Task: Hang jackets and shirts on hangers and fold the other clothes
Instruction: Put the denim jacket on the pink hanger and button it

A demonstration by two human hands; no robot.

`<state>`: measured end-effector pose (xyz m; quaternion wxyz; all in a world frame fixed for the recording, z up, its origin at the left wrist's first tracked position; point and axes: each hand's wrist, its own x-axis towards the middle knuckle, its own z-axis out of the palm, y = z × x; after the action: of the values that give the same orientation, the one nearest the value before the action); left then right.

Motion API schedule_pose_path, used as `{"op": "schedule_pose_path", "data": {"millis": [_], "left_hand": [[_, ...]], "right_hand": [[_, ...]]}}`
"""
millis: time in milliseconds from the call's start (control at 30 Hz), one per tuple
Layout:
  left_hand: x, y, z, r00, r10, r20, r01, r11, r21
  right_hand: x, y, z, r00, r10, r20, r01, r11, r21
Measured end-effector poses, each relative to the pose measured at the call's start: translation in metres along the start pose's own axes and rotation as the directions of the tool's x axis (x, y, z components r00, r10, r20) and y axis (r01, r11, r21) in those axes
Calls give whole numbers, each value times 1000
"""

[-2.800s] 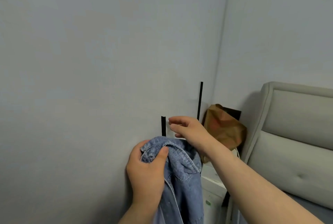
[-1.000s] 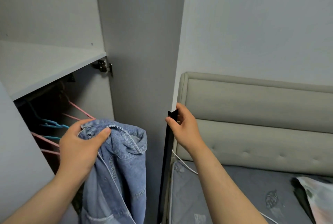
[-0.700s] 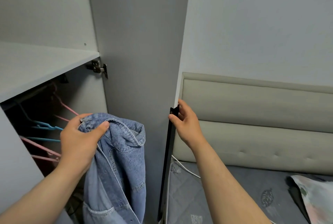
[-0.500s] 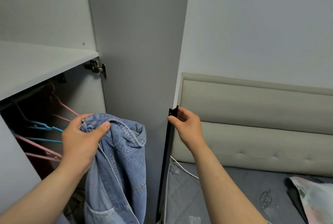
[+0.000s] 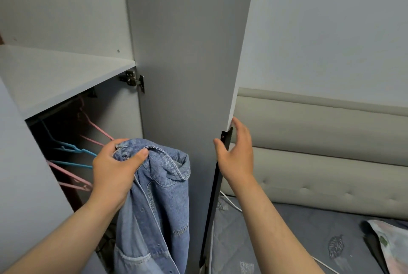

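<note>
In front of an open closet: left hand [image 5: 112, 172] up by the chest, fingers and thumb curled tight round the collar of a blue jean jacket [image 5: 159, 203]. Rest of the jacket hanging straight down from that grip, just in front of the closet door [image 5: 187, 57]. Thumb on top of the collar, pressing the cloth down.

On the right side: right hand [image 5: 237, 154] at the front edge of the door, right by the thin black handle strip [image 5: 217, 187]. Fingers mostly straight and loose, spread a bit, not wrapped round anything. Thumb tip touching or almost touching the strip near its top; hard to tell which.

Inside the closet, below a gray shelf [image 5: 55, 75]: dark space with pink hangers [image 5: 72, 180] and blue hangers [image 5: 70, 149] in a row, all bare, just to the left of the hand with the jacket. Silver hinge [image 5: 133, 79] where shelf and door meet.

Past the door, on the right: soft beige headboard [image 5: 320, 141] against a pale wall [image 5: 331, 26]. Below it, a gray bed [image 5: 276, 236] with a white cord [image 5: 229, 202] lying on it near the door. At the far right corner of the bed, a pale cloth [image 5: 393, 245] with soft colors on it, well apart from the jacket.
</note>
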<state>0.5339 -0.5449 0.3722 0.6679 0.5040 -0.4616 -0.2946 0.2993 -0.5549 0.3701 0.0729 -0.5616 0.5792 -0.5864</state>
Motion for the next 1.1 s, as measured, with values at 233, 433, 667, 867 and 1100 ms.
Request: {"op": "schedule_pose_path", "data": {"millis": [233,433,667,867,1100], "left_hand": [[9,-3,-30,991,-22,-130,25,999,24],[26,-18,-48,962,-116,-248,103,993,-64],[32,-52,-31,930,-148,-336,148,989,-27],[68,-86,-23,877,-150,-457,163,987,-12],[99,-128,-22,803,-192,-564,207,978,-38]], "right_hand": [[-30,-66,59,903,-354,242,304,927,222],[-10,-87,118,813,-120,570,-90,941,326],[28,-56,183,750,-129,648,-178,905,386],[60,-15,260,714,-107,692,-296,850,436],[63,35,358,619,8,785,-430,840,331]]}}
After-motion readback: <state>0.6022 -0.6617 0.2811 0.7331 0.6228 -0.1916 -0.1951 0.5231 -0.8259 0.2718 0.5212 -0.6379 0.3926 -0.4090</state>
